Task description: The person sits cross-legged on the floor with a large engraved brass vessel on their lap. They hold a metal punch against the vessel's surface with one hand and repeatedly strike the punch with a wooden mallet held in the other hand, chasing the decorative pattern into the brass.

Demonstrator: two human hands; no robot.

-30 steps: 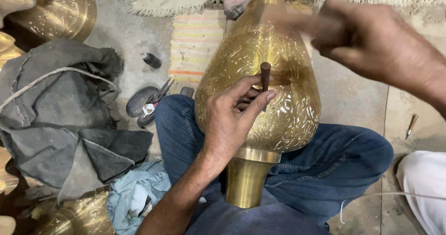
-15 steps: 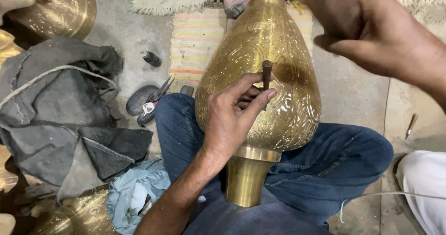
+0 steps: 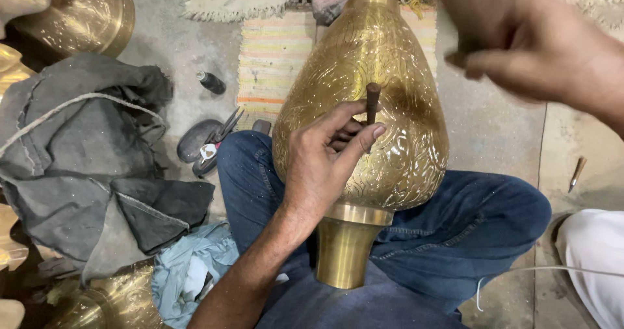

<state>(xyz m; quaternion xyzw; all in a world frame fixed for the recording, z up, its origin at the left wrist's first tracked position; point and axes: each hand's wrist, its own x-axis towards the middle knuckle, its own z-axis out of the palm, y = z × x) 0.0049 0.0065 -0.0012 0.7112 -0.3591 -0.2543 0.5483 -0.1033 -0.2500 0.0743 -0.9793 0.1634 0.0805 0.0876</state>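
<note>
While brass vase (image 3: 383, 108) lies across lap, left hand (image 3: 322, 166) pinching punch (image 3: 372, 103) against it, right hand (image 3: 526, 43) blurred above, grip unclear.

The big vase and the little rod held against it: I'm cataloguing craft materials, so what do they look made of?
The vase looks like polished brass: golden, shiny, with engraved patterns. The rod in the left hand looks like dark, dull steel, possibly a chisel, though I can't be sure.

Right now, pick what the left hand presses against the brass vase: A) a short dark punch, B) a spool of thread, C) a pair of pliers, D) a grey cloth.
A: the left hand pinches a short dark punch upright against the engraved brass vase.
</note>
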